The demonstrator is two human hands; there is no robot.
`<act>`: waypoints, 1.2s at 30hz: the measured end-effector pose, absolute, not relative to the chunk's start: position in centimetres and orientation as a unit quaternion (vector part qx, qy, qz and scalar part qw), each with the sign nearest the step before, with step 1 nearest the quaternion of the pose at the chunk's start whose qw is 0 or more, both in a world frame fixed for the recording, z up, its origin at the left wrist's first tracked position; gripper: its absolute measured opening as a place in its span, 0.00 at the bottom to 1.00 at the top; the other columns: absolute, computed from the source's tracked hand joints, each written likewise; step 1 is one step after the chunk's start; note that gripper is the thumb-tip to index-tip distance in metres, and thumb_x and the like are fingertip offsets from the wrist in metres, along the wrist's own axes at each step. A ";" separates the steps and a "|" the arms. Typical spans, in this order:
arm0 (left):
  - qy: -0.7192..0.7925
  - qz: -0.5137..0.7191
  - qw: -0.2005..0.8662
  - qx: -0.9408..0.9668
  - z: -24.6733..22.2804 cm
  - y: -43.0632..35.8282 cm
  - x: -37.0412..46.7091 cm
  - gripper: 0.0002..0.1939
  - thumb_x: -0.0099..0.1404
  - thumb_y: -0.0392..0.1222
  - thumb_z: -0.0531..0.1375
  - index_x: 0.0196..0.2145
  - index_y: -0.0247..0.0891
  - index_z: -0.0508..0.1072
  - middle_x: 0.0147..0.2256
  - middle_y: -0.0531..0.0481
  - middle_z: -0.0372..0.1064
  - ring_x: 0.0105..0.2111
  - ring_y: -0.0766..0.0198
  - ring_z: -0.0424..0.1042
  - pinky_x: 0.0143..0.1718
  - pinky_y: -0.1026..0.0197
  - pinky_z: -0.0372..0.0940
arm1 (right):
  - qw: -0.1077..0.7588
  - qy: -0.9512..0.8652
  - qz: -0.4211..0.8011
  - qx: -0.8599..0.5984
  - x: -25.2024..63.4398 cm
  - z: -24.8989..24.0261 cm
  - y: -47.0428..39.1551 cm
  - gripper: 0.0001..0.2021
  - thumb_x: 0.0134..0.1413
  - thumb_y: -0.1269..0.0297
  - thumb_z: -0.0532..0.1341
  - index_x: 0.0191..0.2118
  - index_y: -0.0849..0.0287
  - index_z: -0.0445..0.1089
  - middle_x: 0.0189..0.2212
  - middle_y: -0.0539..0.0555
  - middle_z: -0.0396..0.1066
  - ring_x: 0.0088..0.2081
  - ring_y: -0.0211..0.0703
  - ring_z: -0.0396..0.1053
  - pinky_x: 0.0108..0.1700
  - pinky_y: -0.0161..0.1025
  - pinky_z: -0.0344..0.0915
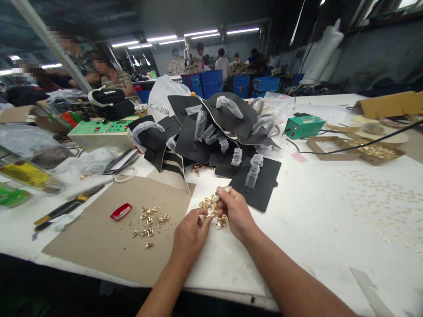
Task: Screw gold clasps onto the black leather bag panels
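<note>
My right hand (235,213) is closed around a small pale, pen-like tool (224,191), its tip pointing down to the left. Close by on the left, my left hand (191,230) pinches a small gold piece (209,215) between thumb and fingertips, near the tool's tip. Behind and beneath the fingers lies a pile of gold metal fittings (222,221) on the white table (297,229). More gold fittings (150,232) are scattered on a brown board (99,246) at the left, along with dark specks and a small red object (121,211).
Black panels with wrapped handles (194,136) are heaped behind my hands. Yellow-black pliers (68,207) lie left, near a green control box (102,132). At right are a teal box (303,126) with a cable, a cardboard tray (380,152) and many tiny pieces. People work farther back.
</note>
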State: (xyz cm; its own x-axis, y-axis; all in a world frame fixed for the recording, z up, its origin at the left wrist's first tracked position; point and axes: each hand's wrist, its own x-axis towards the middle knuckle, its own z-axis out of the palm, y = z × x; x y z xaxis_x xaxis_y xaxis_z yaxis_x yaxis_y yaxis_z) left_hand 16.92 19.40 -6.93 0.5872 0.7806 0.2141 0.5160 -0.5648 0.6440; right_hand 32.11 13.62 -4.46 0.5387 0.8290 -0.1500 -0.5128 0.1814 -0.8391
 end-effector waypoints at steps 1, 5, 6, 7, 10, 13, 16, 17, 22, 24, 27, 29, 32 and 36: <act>0.405 0.259 0.312 0.820 -6.8 19.2 16.4 0.10 0.67 0.49 0.63 0.43 0.43 0.79 0.32 0.52 0.76 0.28 0.61 0.72 0.35 0.59 0.67 | 0.747 -0.174 0.449 -0.458 32.0 -4.4 13.6 0.26 0.48 0.40 0.73 0.33 0.58 0.68 0.19 0.44 0.65 0.17 0.32 0.60 0.20 0.30 0.55; 0.492 0.300 0.456 0.679 -6.4 18.0 14.5 0.17 0.61 0.57 0.67 0.40 0.42 0.83 0.29 0.51 0.77 0.24 0.62 0.70 0.26 0.62 0.66 | 0.735 -0.191 0.456 -0.465 31.5 -4.7 13.3 0.24 0.52 0.41 0.71 0.34 0.58 0.68 0.19 0.44 0.64 0.17 0.31 0.59 0.21 0.30 0.54; 0.499 0.308 0.474 0.656 -6.5 17.6 14.2 0.18 0.60 0.57 0.68 0.39 0.41 0.83 0.29 0.50 0.77 0.24 0.62 0.71 0.26 0.62 0.66 | 0.728 -0.201 0.457 -0.470 31.3 -4.8 13.3 0.23 0.54 0.42 0.71 0.34 0.58 0.68 0.19 0.44 0.64 0.17 0.31 0.59 0.21 0.30 0.54; 0.503 0.316 0.483 0.643 -6.6 17.3 13.8 0.18 0.59 0.57 0.69 0.39 0.41 0.83 0.29 0.49 0.78 0.24 0.62 0.72 0.26 0.62 0.67 | 0.720 -0.215 0.456 -0.477 31.1 -5.0 13.2 0.22 0.56 0.43 0.70 0.34 0.58 0.68 0.19 0.44 0.64 0.18 0.32 0.60 0.21 0.30 0.54; 0.497 0.338 0.482 0.637 -7.3 16.5 13.2 0.18 0.58 0.56 0.71 0.40 0.41 0.84 0.31 0.48 0.79 0.26 0.61 0.74 0.28 0.62 0.69 | 0.692 -0.276 0.435 -0.505 30.4 -5.2 12.8 0.20 0.62 0.44 0.67 0.34 0.58 0.68 0.20 0.45 0.65 0.19 0.33 0.62 0.23 0.31 0.55; 0.492 0.349 0.478 0.639 -8.1 16.1 13.0 0.17 0.58 0.55 0.72 0.40 0.42 0.84 0.30 0.49 0.79 0.27 0.60 0.75 0.30 0.61 0.70 | 0.660 -0.341 0.408 -0.531 29.9 -5.1 12.3 0.19 0.64 0.46 0.65 0.34 0.58 0.68 0.20 0.45 0.65 0.21 0.34 0.63 0.25 0.33 0.58; 0.490 0.354 0.470 0.644 -8.4 16.1 13.0 0.15 0.58 0.54 0.72 0.39 0.42 0.84 0.30 0.50 0.80 0.29 0.60 0.76 0.33 0.61 0.71 | 0.634 -0.385 0.384 -0.550 29.6 -4.8 12.1 0.17 0.65 0.48 0.64 0.35 0.58 0.69 0.21 0.45 0.66 0.22 0.35 0.64 0.28 0.34 0.60; 0.487 0.356 0.465 0.648 -8.4 16.1 13.0 0.15 0.58 0.53 0.72 0.39 0.42 0.84 0.31 0.50 0.80 0.30 0.60 0.76 0.34 0.61 0.71 | 0.628 -0.395 0.376 -0.556 29.5 -4.6 12.0 0.17 0.65 0.48 0.64 0.35 0.58 0.69 0.22 0.45 0.66 0.23 0.36 0.64 0.29 0.34 0.61; 0.475 0.367 0.436 0.671 -8.0 16.1 13.2 0.12 0.59 0.51 0.71 0.38 0.43 0.84 0.34 0.51 0.80 0.31 0.61 0.77 0.36 0.60 0.71 | 0.598 -0.431 0.342 -0.583 29.3 -4.4 11.9 0.14 0.64 0.51 0.64 0.35 0.58 0.70 0.22 0.46 0.67 0.23 0.37 0.63 0.30 0.36 0.60; 0.472 0.369 0.432 0.674 -7.9 16.1 13.3 0.12 0.59 0.51 0.71 0.37 0.43 0.84 0.33 0.51 0.79 0.30 0.62 0.76 0.35 0.61 0.71 | 0.583 -0.445 0.327 -0.595 29.2 -4.5 11.9 0.14 0.64 0.52 0.64 0.34 0.57 0.70 0.22 0.46 0.67 0.24 0.37 0.64 0.31 0.36 0.60; 0.472 0.370 0.430 0.675 -7.9 16.0 13.3 0.12 0.59 0.52 0.71 0.37 0.43 0.84 0.33 0.52 0.79 0.28 0.63 0.75 0.34 0.61 0.70 | 0.569 -0.461 0.314 -0.604 29.2 -4.7 11.8 0.13 0.64 0.52 0.64 0.35 0.57 0.71 0.23 0.46 0.67 0.24 0.38 0.65 0.31 0.37 0.60; 0.472 0.369 0.427 0.677 -8.0 16.0 13.2 0.13 0.59 0.52 0.71 0.37 0.43 0.84 0.33 0.52 0.79 0.28 0.63 0.75 0.33 0.62 0.70 | 0.566 -0.469 0.312 -0.601 29.1 -4.6 11.7 0.13 0.64 0.53 0.63 0.34 0.57 0.70 0.23 0.46 0.66 0.24 0.37 0.64 0.30 0.37 0.60; 0.471 0.368 0.425 0.680 -8.2 15.9 13.1 0.13 0.60 0.53 0.71 0.38 0.43 0.84 0.34 0.51 0.80 0.29 0.63 0.75 0.33 0.62 0.70 | 0.564 -0.478 0.313 -0.597 29.0 -4.6 11.8 0.13 0.64 0.53 0.63 0.33 0.57 0.70 0.22 0.45 0.65 0.24 0.37 0.64 0.29 0.36 0.60; 0.469 0.365 0.421 0.686 -8.2 15.9 13.1 0.13 0.61 0.53 0.70 0.38 0.43 0.84 0.34 0.51 0.80 0.29 0.63 0.76 0.33 0.62 0.70 | 0.558 -0.492 0.296 -0.599 29.0 -4.7 11.8 0.12 0.64 0.56 0.64 0.33 0.57 0.70 0.23 0.45 0.66 0.24 0.36 0.63 0.29 0.35 0.59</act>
State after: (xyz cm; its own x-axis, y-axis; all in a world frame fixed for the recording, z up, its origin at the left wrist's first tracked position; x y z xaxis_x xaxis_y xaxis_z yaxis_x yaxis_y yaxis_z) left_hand 13.05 15.86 -8.22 0.2941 0.9499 0.1061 0.3357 -0.2066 0.9190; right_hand 28.99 11.76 -4.66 0.3416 0.9194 0.1949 0.2595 0.1071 -0.9598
